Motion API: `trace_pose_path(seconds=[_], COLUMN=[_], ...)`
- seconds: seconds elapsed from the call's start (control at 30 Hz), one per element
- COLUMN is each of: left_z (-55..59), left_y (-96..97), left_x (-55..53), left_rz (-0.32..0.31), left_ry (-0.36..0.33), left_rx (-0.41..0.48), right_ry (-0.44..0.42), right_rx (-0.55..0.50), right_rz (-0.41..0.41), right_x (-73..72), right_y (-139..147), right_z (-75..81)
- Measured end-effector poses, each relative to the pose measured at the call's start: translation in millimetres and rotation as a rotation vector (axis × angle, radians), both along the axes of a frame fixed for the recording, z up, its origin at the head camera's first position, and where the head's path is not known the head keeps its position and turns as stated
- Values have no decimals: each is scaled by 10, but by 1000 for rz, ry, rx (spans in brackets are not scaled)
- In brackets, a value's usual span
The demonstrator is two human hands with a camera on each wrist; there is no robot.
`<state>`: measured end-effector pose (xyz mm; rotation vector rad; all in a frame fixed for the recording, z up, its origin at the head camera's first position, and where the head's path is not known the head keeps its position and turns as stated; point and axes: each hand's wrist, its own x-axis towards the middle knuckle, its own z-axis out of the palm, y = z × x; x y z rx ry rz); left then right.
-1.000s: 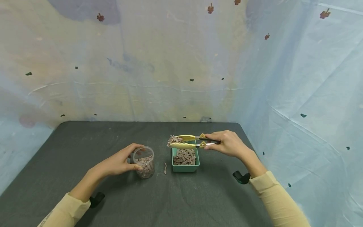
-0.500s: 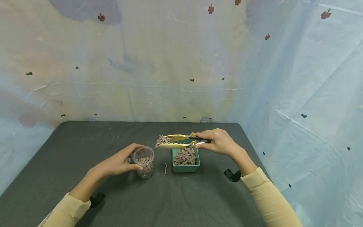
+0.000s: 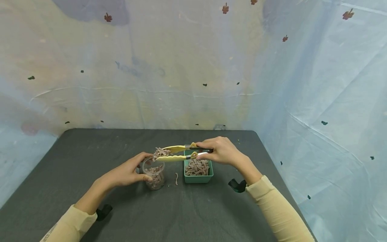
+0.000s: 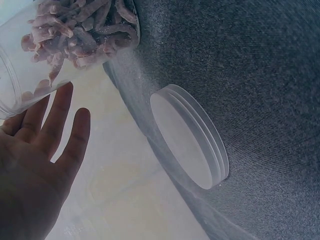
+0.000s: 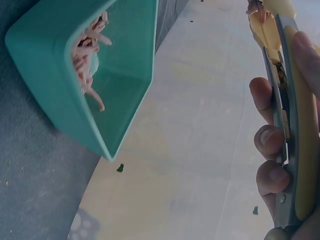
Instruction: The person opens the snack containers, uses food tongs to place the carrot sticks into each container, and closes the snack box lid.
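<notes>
My left hand [image 3: 128, 171] grips a clear plastic jar [image 3: 160, 176], thumb at the near side and fingers round the back. Pinkish-brown curled strips [image 4: 82, 32] fill the lower part of the jar. Yellow-tipped tongs [image 3: 173, 158] are held in my right hand [image 3: 220, 151], their arms pointing left. A clump of the same strips [image 3: 161, 153] is pinched between the tong tips, right over the jar's rim. Beneath the tongs and the right hand stands a green rectangular container [image 3: 198, 179] with more strips in it; the tongs hide part of its far end.
One loose strip [image 3: 176, 179] lies on the dark table [image 3: 145, 218] between jar and container. A translucent round lid [image 4: 192, 140] rests on the table in the left wrist view. Behind the table hangs a patterned plastic sheet [image 3: 169, 67].
My right hand has moved left with the tongs and the clump of strips, from above the green container to above the jar. The left hand and the jar have stayed put.
</notes>
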<state>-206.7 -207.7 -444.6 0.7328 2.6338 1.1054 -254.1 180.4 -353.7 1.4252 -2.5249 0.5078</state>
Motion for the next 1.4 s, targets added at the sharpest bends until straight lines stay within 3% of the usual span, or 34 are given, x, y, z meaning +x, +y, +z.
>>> trace_pose_path(seconds=[0.57, 1.4], left_z=[-3, 7], left_y=[-10, -6], left_x=[-2, 11], left_rz=[5, -9], left_ry=[-21, 2], left_rx=[14, 16], right_ry=[0, -4], right_rx=[73, 158], right_rz=[68, 78], right_x=[-40, -75], right_y=[-266, -346], right_z=[-93, 11])
